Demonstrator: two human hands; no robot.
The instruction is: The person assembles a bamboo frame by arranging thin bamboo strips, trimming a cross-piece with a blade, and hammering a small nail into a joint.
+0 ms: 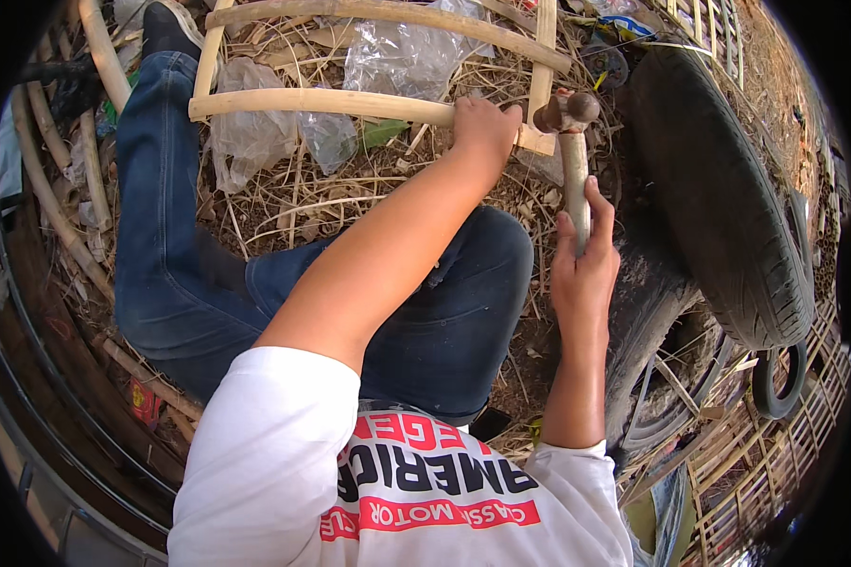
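Note:
A frame of pale bamboo strips [321,101] lies at the top of the view, with two long slats joined by crosspieces. My left hand [487,135] is closed around the right end of the nearer slat, close to the corner with the right crosspiece [542,76]. In my right hand [584,260] is a hammer [576,175], gripped by its light-coloured handle. Its rusty, rounded head is over or beside that corner, just right of my left hand; whether it touches the bamboo I cannot tell.
Black tyres [719,189] stand and lie at the right, near a woven bamboo lattice [775,472]. Clear plastic bags [407,57] and dry straw cover the ground. Curved bamboo poles [52,203] lie at the left, beside my bent, jeans-clad leg [161,217].

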